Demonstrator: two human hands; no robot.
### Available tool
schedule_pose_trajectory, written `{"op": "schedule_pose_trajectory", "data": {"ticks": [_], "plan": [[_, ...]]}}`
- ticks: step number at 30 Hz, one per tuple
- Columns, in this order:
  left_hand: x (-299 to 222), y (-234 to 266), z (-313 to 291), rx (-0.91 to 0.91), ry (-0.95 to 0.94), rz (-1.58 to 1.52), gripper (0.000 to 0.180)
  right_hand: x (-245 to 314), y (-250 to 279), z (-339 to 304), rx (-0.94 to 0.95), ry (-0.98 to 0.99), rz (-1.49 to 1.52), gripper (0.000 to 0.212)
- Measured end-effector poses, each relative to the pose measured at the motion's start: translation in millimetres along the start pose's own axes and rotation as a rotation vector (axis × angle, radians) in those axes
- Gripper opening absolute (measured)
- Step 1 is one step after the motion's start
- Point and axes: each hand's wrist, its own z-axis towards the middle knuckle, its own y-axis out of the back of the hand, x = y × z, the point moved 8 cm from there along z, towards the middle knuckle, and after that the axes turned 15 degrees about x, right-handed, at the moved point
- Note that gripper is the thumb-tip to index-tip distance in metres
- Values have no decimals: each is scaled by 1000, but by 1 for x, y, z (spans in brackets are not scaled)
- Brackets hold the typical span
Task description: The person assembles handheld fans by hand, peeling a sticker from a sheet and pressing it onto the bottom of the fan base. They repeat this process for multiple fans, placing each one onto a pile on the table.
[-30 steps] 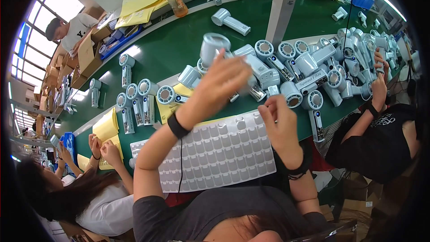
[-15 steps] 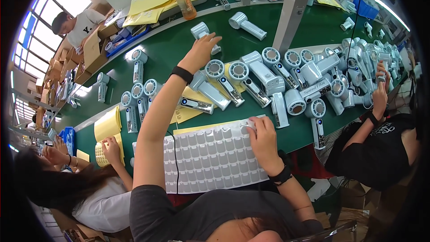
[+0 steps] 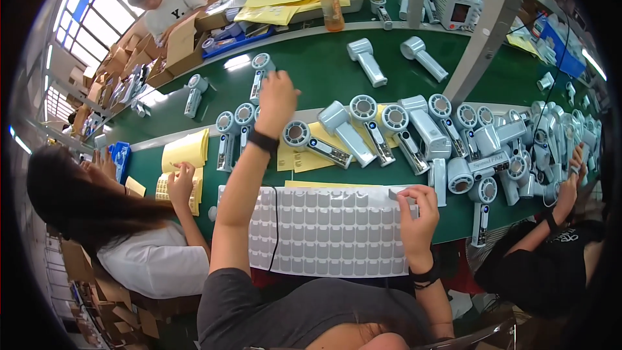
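I've swung my left hand (image 3: 278,96) to a fan (image 3: 262,61) left of upper centre, grip unclear to me, while my right hand (image 3: 420,215) now pinches a grey sticker (image 3: 394,194), partly freeing it from the lower-centre sheet (image 3: 378,199).

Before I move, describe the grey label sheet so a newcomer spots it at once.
Find the near edge of the green worktable. There lies the grey label sheet, the right hand at its upper right corner. Unlike the yellow sheets nearby, it is white with rows of grey labels.
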Motion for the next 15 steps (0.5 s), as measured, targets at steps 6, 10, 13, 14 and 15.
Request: {"op": "schedule_pose_trajectory", "data": {"ticks": [6,10,13,14,15], "plan": [[118,-53,61,516,373,146,46,0,-2,-1,28,-37,24,12],[85,-22,60,354,280,120,38,-4,7,1,-11,-44,23,15],[52,39,43,-105,180,2,32,-3,18,0,-38,-25,101,16],[38,49,36,-100,173,-2,32,-3,20,-2,-42,-33,97,16],[18,66,25,-183,59,-207,28,-11,18,-3,-19,-103,277,17]]}}
